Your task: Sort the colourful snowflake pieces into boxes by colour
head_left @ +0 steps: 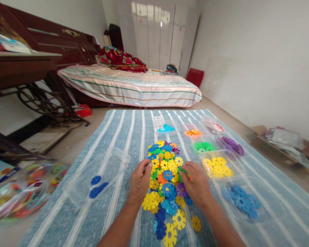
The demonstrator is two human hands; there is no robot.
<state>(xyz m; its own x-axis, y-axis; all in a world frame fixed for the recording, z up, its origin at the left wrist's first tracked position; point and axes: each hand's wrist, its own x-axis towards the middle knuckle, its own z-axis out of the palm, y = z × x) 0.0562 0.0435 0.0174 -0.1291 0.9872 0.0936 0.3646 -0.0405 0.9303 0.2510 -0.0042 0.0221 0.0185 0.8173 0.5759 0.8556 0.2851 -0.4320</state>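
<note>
A mixed heap of notched plastic flower discs (167,175), yellow, blue, green, orange and purple, lies on the striped cloth. My left hand (140,180) is at the heap's left edge, thumb and fingers closed; a bit of a dark blue disc (145,166) shows between them. At the right edge, my right hand (197,181) has its fingertips pinched on a green disc (180,174). To the left, a clear plastic box (113,156) holds 3 dark blue discs (95,180). Loose yellow discs (179,219) lie at the near end of the heap.
Clear boxes on the right hold yellow (218,167), green (204,146), purple (231,145), orange (192,133) and blue discs (243,200). Light blue discs (166,128) sit in a box at the back. A bed (134,85) stands beyond the cloth-covered table (90,144).
</note>
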